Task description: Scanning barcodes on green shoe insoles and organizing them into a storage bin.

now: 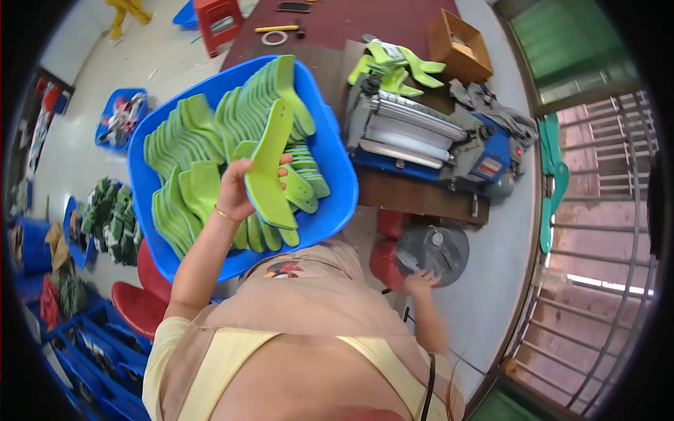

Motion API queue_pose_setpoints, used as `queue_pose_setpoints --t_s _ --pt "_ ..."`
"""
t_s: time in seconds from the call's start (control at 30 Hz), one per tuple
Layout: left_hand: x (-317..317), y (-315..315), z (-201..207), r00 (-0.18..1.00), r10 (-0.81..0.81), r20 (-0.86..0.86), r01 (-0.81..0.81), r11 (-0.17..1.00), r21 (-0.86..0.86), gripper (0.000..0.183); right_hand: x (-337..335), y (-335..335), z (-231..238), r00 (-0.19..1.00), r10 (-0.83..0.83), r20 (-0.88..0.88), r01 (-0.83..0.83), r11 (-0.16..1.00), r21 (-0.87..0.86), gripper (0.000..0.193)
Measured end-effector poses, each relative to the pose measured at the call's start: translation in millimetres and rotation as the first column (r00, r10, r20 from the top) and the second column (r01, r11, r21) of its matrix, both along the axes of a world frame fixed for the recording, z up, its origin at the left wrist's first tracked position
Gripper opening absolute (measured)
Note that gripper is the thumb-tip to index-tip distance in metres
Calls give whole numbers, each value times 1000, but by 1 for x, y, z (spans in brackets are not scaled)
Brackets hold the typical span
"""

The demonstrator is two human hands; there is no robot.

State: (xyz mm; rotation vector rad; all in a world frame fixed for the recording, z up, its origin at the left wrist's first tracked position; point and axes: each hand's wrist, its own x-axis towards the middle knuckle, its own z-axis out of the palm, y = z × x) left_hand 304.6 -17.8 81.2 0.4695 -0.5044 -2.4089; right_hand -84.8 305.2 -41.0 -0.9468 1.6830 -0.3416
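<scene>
My left hand (240, 188) grips a lime-green V-shaped piece (270, 158) with small holes near its end, holding it over a blue plastic basin (344, 165). Rows of matching stacked green pieces (184, 137) fill the basin, which stands at table height in front of me. Down at the right, below the table edge, my right hand (421, 282) is beside a dark grey round thing (449, 256), perhaps a lid or tub. Motion blur hides how its fingers are set, and I cannot tell whether it touches anything.
A roller machine (414, 133) sits on the table, with loose green pieces (397, 67) behind it. Beyond are a wooden box (460, 45), a hammer (281, 29) and a tape ring (274, 38). Red stools (144, 302) and filled blue baskets (121, 119) stand left; a barred window (590, 210) is right.
</scene>
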Motion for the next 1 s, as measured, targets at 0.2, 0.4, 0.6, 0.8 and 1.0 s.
queue_pose_setpoints --t_s 0.2,0.4,0.6,0.8,1.0 --pt "-75 29 -7 989 -145 0 145 986 -88 76 104 -60 59 844 -516 146 516 856 35 43" --pt "-124 39 -34 971 -215 107 237 930 -283 72 170 -145 143 58 -791 610 922 277 271 28" --pt "-92 35 -34 848 -109 519 343 860 -379 55 82 -144 95 140 -903 407 968 211 135 25" --pt "-43 39 -28 787 -30 616 213 951 -226 42 40 -198 45 92 -866 491 982 161 100 22" --pt "-43 42 -23 770 -16 638 170 969 -180 36 27 -250 65 181 -862 474 980 196 -17 28"
